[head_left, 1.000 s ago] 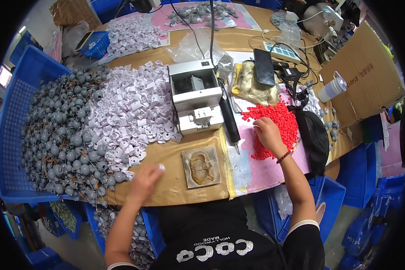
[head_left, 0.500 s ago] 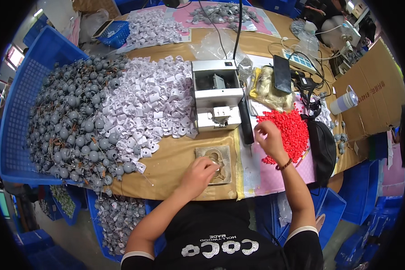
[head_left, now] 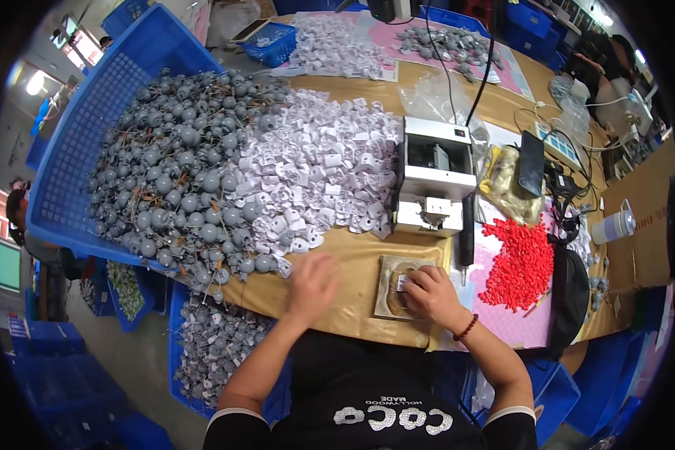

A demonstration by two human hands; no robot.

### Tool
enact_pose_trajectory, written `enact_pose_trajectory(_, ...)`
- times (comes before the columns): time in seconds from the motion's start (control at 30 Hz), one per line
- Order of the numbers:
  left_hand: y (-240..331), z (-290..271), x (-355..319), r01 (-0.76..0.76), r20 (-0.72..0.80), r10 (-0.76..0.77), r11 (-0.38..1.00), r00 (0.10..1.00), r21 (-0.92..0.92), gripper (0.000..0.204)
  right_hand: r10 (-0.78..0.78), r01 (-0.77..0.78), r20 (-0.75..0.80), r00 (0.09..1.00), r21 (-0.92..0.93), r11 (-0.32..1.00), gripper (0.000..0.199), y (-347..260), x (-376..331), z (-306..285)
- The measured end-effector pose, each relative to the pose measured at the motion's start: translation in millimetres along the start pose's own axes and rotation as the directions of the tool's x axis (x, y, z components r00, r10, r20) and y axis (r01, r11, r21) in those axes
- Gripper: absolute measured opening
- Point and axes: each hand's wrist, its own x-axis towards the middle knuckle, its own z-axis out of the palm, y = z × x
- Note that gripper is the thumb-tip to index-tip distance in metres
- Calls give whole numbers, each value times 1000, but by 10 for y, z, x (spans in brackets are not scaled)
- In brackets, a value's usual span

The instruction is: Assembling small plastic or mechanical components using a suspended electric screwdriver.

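Observation:
A square fixture block (head_left: 386, 304) with a rounded recess lies near the table's front edge. My right hand (head_left: 433, 296) is over its right side, fingers pinched together at the recess. Whatever they grip is hidden. Beside those fingertips a small white part (head_left: 401, 283) shows in the recess. My left hand (head_left: 311, 286) hovers left of the block, near the front edge of a heap of white plastic pieces (head_left: 322, 161); motion smears its fingers. Right of the block spreads a pile of small red pieces (head_left: 519, 262).
A blue crate (head_left: 60, 169) lies tipped at the left, spilling grey round parts with wires (head_left: 169, 165). Behind the block stands a small white machine (head_left: 435, 180). A black phone (head_left: 531, 165), a black pouch (head_left: 568, 300) and a white bottle (head_left: 613, 226) are on the right.
My left hand has left the fixture block and moved left toward the white pieces. My right hand has come from the red pile to the block. The whole view has shifted left.

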Motion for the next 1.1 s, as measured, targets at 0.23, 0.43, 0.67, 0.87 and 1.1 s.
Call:
enact_pose_trajectory(0.23, -758, -748, 427, 85, -243, -20, 961, 970, 262, 26, 53, -54, -32, 998, -9, 999, 32, -16, -105, 64)
enact_pose_trajectory(0.43, -1244, -832, 822, 235, -51, -249, 800, 967, 552, 48, 270, -237, -108, 957, 247, 940, 39, -40, -55, -132)
enact_pose_trajectory(0.67, -479, -1036, 976, 60, -66, -42, 952, 997, 300, 49, 359, -274, -168, 918, 383, 882, 33, -24, 31, -458)
enact_pose_trajectory(0.87, 583, -847, 998, -229, -64, 226, 972, 972, -46, 42, 210, -82, -223, 952, 475, 876, 48, -269, 762, -671)
enact_pose_trajectory(1.1, 977, -260, 764, -217, -3, 223, 945, 975, -244, 41, 480, -490, 320, 817, 824, 284, 35, -261, 599, -726)
